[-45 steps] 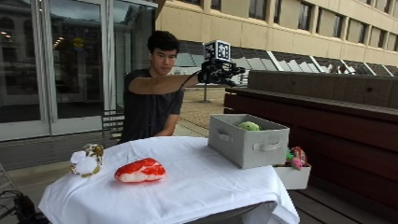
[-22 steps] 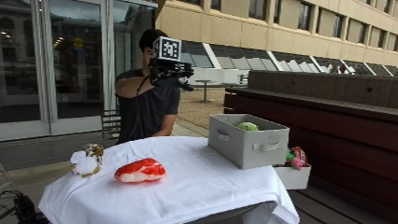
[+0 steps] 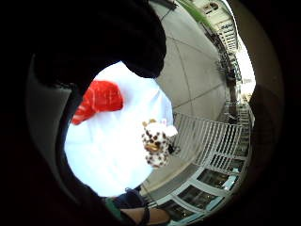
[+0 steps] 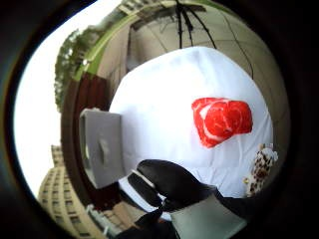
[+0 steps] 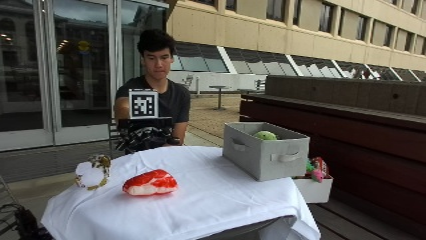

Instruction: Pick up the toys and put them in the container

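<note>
Two toys remain on the white table (image 5: pixel 219 200): the spotted plush (image 5: pixel 93 170) at its left edge and the red steak toy (image 5: pixel 150 182) beside it. My right hand (image 5: pixel 148 136) hovers over the table's far edge, empty, fingers relaxed. Further right, the grey container (image 5: pixel 266 156) already holds one green toy (image 5: pixel 265 135).

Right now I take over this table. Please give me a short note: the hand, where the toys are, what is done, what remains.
Gloved right hand: above the table's far edge, holds nothing.
Red meat toy and spotted plush toy lie on the white tablecloth, apart from each other.
Grey container stands on the table; a green toy shows inside.
Done: green toy is in.
Left: the meat toy and the spotted plush.
</note>
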